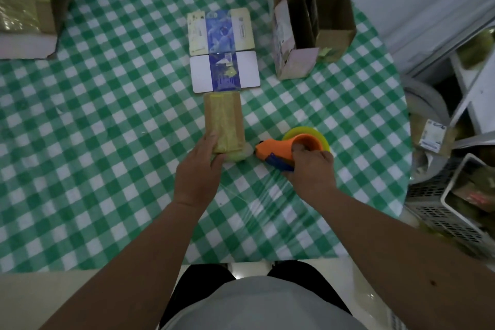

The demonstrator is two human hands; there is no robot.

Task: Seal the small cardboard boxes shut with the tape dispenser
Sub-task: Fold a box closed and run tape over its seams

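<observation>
A small brown cardboard box [224, 120] lies lengthwise at the middle of the green-checked table [107, 128], with a strip of yellowish tape along its top. My left hand [198, 169] holds its near end, thumb on the left side and fingers curled round the near corner. Just to the right, my right hand [312, 169] grips the orange tape dispenser [278, 149] with its yellow-green tape roll [321, 138]. The dispenser's nose points left, close to the box's near right corner.
A flattened blue and white carton [223, 51] lies just beyond the box. Open cardboard boxes [302, 29] stand at the back right, and another box [29, 8] sits at the back left. White baskets [455, 209] and shelving stand off the table's right edge.
</observation>
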